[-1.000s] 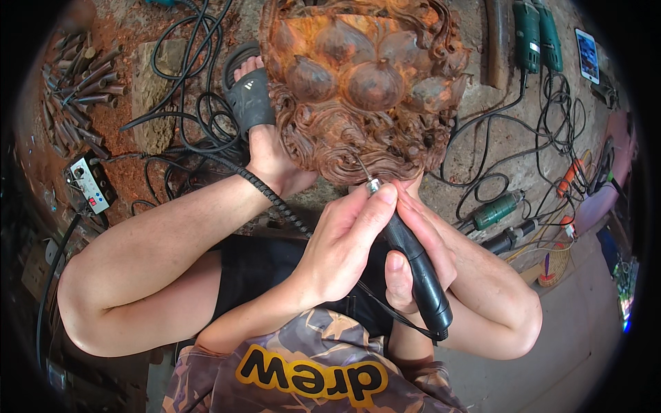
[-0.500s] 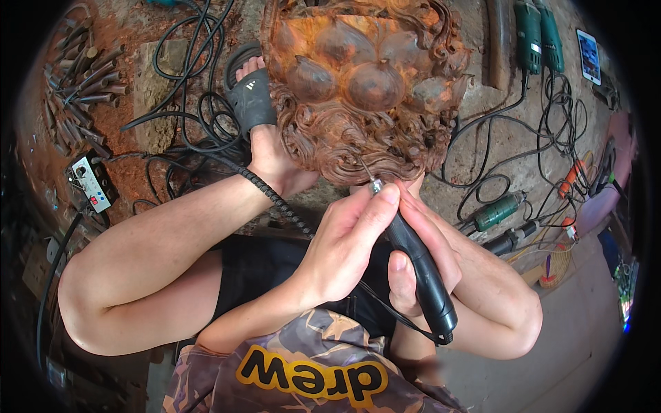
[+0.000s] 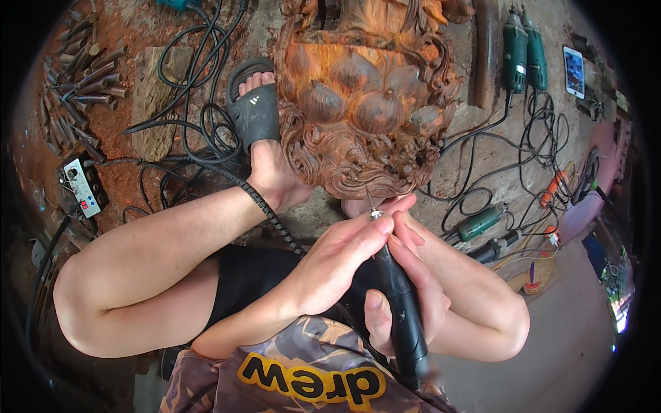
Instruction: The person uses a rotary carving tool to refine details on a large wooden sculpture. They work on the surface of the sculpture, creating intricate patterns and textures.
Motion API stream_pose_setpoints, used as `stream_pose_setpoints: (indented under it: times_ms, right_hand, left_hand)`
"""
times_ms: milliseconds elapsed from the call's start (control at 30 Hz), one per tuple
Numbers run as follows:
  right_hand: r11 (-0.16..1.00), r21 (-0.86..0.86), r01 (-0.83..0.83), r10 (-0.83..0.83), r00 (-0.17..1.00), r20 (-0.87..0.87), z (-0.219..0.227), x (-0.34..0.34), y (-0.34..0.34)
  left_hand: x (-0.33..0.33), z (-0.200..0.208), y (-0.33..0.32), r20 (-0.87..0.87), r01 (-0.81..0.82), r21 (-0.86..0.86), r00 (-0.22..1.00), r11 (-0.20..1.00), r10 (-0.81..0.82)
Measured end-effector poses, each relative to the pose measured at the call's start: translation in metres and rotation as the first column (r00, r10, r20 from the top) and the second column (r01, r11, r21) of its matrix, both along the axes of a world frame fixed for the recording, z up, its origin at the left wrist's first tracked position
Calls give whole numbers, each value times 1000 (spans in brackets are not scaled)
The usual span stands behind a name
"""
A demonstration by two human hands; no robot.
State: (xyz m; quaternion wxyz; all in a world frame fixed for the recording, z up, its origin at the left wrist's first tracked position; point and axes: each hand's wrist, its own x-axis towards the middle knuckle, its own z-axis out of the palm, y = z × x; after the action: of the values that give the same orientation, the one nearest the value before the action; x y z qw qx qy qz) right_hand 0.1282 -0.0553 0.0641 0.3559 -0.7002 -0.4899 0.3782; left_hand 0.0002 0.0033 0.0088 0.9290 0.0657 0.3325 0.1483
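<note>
A brown wood carving with rounded, bulb-like forms and swirling curls stands at the top middle, by my feet. I hold a black rotary carving handpiece pointed at the curls along its near edge. A thin metal bit reaches that edge; whether it touches the wood I cannot tell. My left hand pinches the handpiece near its silver collar. Lower down, my right hand is wrapped around the black body, its thumb on the left side and some fingertips stretched toward the carving.
Black cables coil beside my sandalled foot. Cut sticks, a wood block and a white control box lie left. Green power tools, a phone and another green tool lie right.
The view has shifted, so the carving and my foot sit lower in the picture. The handpiece stands steeper, its rear end lower, and my right fingertips stick out more past its tip.
</note>
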Motion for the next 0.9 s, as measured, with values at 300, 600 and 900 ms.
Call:
stream_pose_setpoints:
  times_ms: [300,600,900]
  right_hand:
    - [873,-268,-408,412,910,-45,30,51,52]
    - [780,-304,-548,434,822,-368,10,73,65]
    - [826,-356,-436,297,875,-382,6,69,70]
  left_hand:
    - [13,-5,-6,127,-93,-45,987,995,98]
    - [18,2,11,41,-98,-226,993,969,110]
    - [17,-4,9,32,-96,-210,994,973,105]
